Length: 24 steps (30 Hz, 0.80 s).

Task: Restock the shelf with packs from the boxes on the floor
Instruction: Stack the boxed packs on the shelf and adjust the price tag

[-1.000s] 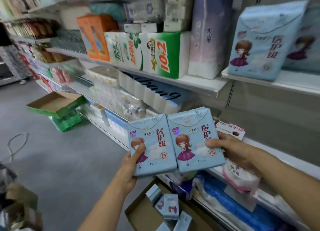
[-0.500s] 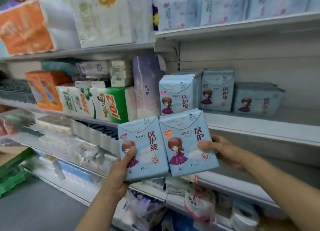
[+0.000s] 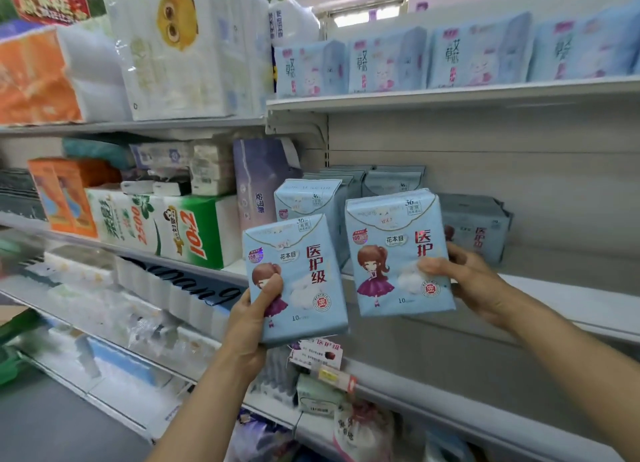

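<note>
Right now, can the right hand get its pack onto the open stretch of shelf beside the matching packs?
Probably yes. The right hand grips its pack just in front of the shelf, whose board looks bare right of the lying pack. Nothing stands between; the left hand holds the other pack off to the side.

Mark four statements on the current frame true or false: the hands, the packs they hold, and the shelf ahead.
1. Each hand holds one light blue pack. True: left hand grips the left pack, right hand the right pack.
2. The two held packs overlap. False: a gap shows between them.
3. Matching packs already stand on the middle shelf. True.
4. The right pack is held lower than the left. False: it is higher.
</note>
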Each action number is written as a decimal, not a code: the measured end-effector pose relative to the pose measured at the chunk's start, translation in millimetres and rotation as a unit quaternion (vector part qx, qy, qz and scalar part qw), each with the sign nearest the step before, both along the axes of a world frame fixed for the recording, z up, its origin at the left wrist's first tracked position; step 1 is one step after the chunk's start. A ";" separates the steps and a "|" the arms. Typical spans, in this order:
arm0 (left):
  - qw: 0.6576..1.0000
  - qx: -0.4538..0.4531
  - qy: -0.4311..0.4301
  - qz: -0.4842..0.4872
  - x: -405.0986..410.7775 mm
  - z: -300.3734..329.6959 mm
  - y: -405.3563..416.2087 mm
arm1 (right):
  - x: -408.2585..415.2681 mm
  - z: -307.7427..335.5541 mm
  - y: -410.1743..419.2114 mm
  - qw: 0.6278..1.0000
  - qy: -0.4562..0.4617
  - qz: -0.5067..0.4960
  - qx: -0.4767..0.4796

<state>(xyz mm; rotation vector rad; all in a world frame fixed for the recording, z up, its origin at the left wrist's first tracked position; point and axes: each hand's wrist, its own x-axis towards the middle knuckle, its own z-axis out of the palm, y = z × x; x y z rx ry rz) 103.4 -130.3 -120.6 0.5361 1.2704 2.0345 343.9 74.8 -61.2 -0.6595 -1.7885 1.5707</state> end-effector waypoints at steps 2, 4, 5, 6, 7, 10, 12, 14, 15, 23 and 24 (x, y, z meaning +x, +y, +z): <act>1.000 0.004 -0.006 0.014 1.0 0.3 1.1 | -1.5 4.6 11.5 0.999 0.035 -0.037 -0.011; 1.000 0.011 -0.011 0.021 1.5 0.5 2.0 | -6.9 6.6 23.1 0.995 0.068 -0.071 -0.019; 1.000 0.014 -0.014 0.024 2.4 1.0 2.3 | -10.2 6.2 28.5 0.993 0.077 -0.086 -0.021; 0.999 0.015 -0.017 0.027 2.7 0.6 3.1 | -14.1 4.8 32.9 0.992 0.076 -0.096 -0.022; 0.999 0.016 -0.019 0.028 3.5 0.2 3.6 | -17.3 3.4 34.4 0.993 0.066 -0.099 -0.020; 0.999 0.014 -0.025 0.034 5.4 -2.3 5.2 | -28.2 -7.1 45.4 0.994 0.022 -0.109 -0.006; 0.999 0.008 -0.026 0.037 6.2 -3.3 5.6 | -34.9 -10.9 53.9 0.993 0.010 -0.115 -0.009; 0.999 0.005 -0.028 0.042 6.5 -3.5 6.8 | -41.6 -9.5 60.6 0.992 -0.011 -0.122 0.007; 0.999 0.004 -0.029 0.044 6.9 -2.9 7.5 | -44.4 -8.1 63.3 0.992 -0.024 -0.123 0.012; 0.998 0.008 -0.027 0.053 9.8 -2.7 11.2 | -64.5 1.7 72.8 0.990 -0.074 -0.110 0.041; 0.998 0.007 -0.025 0.052 10.3 -2.8 11.3 | -66.6 1.6 74.4 0.990 -0.077 -0.110 0.040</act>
